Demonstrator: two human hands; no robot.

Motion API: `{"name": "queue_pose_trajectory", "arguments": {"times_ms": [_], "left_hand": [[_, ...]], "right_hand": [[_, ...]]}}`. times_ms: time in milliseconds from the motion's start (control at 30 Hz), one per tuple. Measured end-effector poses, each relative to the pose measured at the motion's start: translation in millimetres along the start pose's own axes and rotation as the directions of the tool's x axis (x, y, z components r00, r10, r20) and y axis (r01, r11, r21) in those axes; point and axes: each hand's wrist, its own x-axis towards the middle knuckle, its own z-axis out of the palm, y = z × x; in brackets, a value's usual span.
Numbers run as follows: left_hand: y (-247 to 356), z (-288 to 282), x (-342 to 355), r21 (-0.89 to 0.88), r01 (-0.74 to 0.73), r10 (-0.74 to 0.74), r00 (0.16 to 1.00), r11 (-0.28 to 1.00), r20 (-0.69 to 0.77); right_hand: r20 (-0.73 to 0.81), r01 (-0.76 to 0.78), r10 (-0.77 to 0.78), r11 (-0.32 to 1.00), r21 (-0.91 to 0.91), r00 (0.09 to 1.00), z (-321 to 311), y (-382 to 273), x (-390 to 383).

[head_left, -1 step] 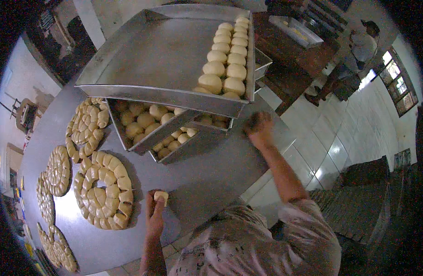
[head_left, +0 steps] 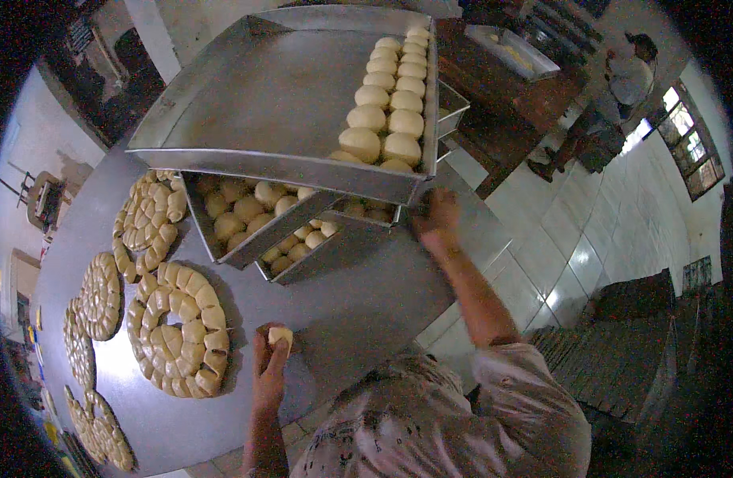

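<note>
Dough piece (head_left: 280, 335), pale and small, sits in the left hand (head_left: 268, 373) above the near part of the metal table (head_left: 366, 299), just right of the nearest coiled dough ring (head_left: 195, 333). That hand is closed around the lump, thumb on the near side and fingers curled behind, so a rounded face shows between them. The right hand (head_left: 437, 221) is near the front right corner of the large top tray (head_left: 247, 95), its fingers bent downward; whether they are spread or clenched, and whether they touch the tray or cover anything, I cannot tell.

The exposed face of the dough piece points up and to the right; it looks roundish, with no clear long axis. Its lower part is hidden by the thumb and palm. In the top tray, two rows of dough balls (head_left: 404, 122) run from far to near along the right side, the nearest ones partly cut off by the front wall. The lower tray (head_left: 280, 225) is partly covered by the top one, and its contents are dim.
</note>
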Motion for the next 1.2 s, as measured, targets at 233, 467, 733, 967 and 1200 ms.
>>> {"name": "queue_pose_trajectory", "arguments": {"times_ms": [233, 467, 733, 967, 1200], "left_hand": [[-21, -9, 19, -0.142, -0.02, 0.02, 1.0, 0.99, -0.003], [-33, 21, 44, -0.301, -0.076, 0.008, 0.975, 0.951, -0.22], [9, 47, 13, -0.212, 0.026, -0.074, 0.973, 0.977, -0.219], [-57, 46, -5, -0.444, -0.24, 0.065, 0.925, 0.863, -0.374], [-18, 34, -17, -0.666, -0.013, -0.416, 0.772, 0.745, -0.481]], "right_hand": [[0.002, 0.259, -0.259, 0.966, 0.023, 0.966, -1, 51, -20], [0.19, 0.306, -0.336, 0.937, 0.17, 0.923, -64, 43, -25], [-0.172, 0.196, -0.1, 0.356, 0.914, 0.98, -185, -19, 197], [0.04, 0.475, -0.481, 0.874, 0.103, 0.876, -148, -59, 348], [-0.453, 0.442, -0.117, 0.525, 0.727, 0.884, -212, -76, 208]]}}
